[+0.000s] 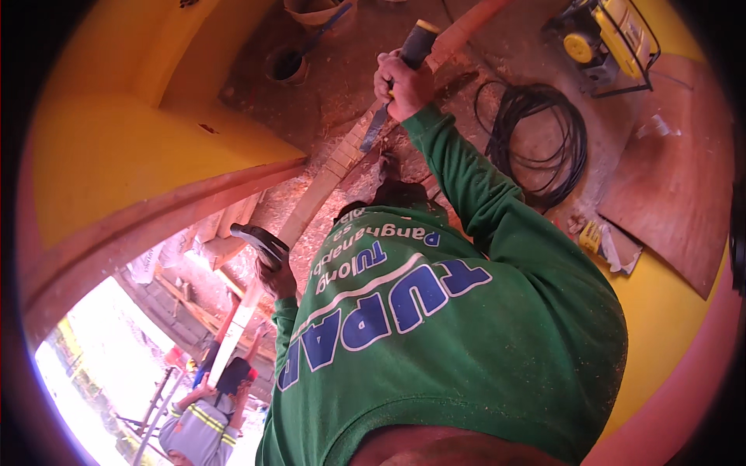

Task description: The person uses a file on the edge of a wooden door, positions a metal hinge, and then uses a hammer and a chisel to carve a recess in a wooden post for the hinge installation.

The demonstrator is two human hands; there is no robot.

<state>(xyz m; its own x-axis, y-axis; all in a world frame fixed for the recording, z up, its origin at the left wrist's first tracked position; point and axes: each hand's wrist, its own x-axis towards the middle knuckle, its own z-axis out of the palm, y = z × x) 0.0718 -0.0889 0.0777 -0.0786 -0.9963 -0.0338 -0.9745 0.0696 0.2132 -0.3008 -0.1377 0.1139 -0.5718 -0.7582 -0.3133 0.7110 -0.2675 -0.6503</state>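
A long wooden beam (pixel 307 210) runs diagonally past my body, with several cross cuts in its upper face. My right hand (pixel 404 84) is closed around a chisel (pixel 374 130). Its dark handle points up and away, and its flat blade slants down to the beam beside the cuts; whether the tip touches the wood I cannot tell. Lower on the left, my left hand (pixel 277 273) grips a hammer (pixel 262 241) close under its dark, curved head. The rest of the hammer's handle is hidden. That hand is close beside the beam, apart from the chisel.
Wood chips litter the floor around the beam. A coiled black cable (pixel 571 144) and a yellow-black machine (pixel 614 39) lie to the right, near a brown board (pixel 676 179). Buckets (pixel 287 66) stand at the far side. A co-worker (pixel 198 431) is by the beam's lower-left end.
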